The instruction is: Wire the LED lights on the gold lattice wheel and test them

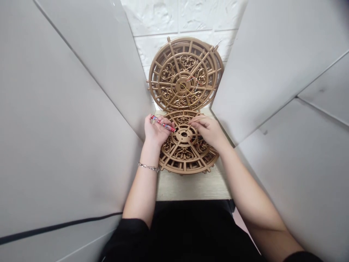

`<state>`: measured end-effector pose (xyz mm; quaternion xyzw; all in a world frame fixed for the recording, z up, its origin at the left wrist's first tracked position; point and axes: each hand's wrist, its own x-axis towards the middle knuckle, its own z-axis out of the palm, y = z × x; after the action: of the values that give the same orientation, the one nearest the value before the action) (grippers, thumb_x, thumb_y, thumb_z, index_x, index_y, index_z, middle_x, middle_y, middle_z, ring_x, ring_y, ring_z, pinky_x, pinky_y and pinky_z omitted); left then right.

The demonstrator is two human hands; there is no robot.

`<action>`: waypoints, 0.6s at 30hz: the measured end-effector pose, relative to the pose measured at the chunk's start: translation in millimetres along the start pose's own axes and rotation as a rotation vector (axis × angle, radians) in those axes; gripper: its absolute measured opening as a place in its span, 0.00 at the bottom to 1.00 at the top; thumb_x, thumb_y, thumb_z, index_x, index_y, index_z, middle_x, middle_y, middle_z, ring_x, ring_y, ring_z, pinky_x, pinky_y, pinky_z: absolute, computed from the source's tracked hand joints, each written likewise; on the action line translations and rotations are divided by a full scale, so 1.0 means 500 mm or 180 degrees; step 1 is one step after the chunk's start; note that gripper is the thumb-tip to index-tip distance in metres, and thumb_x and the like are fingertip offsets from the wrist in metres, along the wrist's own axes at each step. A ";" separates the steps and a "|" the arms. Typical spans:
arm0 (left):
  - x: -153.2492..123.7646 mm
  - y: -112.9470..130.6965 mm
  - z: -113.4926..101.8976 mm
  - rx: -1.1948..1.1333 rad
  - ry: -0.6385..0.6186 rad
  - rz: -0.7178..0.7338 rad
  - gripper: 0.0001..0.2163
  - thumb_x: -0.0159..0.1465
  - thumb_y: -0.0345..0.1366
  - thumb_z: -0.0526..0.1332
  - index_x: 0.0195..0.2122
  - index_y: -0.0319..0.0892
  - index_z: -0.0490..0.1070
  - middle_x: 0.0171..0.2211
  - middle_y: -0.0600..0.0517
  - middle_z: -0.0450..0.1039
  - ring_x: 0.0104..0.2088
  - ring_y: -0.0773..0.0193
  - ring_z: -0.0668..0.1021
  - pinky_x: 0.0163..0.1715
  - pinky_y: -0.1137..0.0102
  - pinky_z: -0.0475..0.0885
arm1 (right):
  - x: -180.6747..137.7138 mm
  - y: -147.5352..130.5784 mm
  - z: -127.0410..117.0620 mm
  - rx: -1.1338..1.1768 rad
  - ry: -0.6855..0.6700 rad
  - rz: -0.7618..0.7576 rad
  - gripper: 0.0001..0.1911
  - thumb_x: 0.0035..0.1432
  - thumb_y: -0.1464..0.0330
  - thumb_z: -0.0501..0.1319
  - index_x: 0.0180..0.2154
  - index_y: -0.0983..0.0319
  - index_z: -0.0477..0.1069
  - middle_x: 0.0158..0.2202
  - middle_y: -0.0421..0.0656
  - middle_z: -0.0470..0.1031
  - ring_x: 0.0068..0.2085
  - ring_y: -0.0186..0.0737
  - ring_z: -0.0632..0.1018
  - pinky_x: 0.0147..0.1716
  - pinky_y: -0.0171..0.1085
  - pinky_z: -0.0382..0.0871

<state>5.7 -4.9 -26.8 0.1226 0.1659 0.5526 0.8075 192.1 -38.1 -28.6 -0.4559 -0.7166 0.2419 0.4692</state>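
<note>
A round gold openwork disc (185,153) lies flat on a pale wooden table (191,187). My left hand (155,131) rests on the disc's left side, closed around a red, white and blue pen-like stick (163,123) that lies across the fingers. My right hand (208,129) is on the disc's upper right part, fingers pinched together on the lattice; what they pinch is too small to make out. A silver bracelet (148,167) circles my left wrist. Behind the flat disc, further gold discs (185,74) stand upright against the wall, with thin wires at their hub.
Tall grey panels (68,127) close in the left side and similar grey panels (286,109) the right, leaving a narrow slot. A white textured wall (180,18) is at the back. A black cable (54,227) runs along the lower left panel.
</note>
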 end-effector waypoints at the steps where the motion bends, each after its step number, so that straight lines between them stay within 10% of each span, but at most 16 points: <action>1: -0.001 0.000 0.001 -0.0012 0.0003 0.0000 0.16 0.59 0.45 0.44 0.19 0.42 0.51 0.14 0.57 0.56 0.16 0.73 0.65 0.30 0.66 0.70 | 0.000 -0.002 0.001 0.0227 0.0068 0.0120 0.12 0.54 0.62 0.56 0.32 0.61 0.73 0.36 0.43 0.75 0.40 0.35 0.74 0.44 0.37 0.65; 9: -0.005 -0.003 0.010 -0.0028 0.0052 -0.0014 0.17 0.60 0.45 0.44 0.19 0.42 0.52 0.14 0.57 0.55 0.16 0.73 0.64 0.29 0.67 0.70 | 0.005 -0.003 -0.006 0.1774 0.0884 0.0746 0.15 0.55 0.54 0.50 0.33 0.57 0.64 0.19 0.33 0.57 0.23 0.28 0.67 0.30 0.32 0.67; 18: -0.005 -0.003 0.006 0.0002 -0.0041 -0.0050 0.17 0.60 0.46 0.43 0.19 0.41 0.53 0.14 0.58 0.55 0.17 0.73 0.65 0.30 0.67 0.70 | 0.006 -0.007 -0.010 0.2790 0.0766 0.1335 0.09 0.54 0.58 0.51 0.31 0.56 0.58 0.14 0.29 0.44 0.13 0.26 0.45 0.12 0.28 0.42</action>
<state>7.3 -8.0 -24.2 0.1251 0.1618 0.5454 0.8128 194.5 -37.3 -22.5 -0.3749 -0.3813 0.5550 0.6372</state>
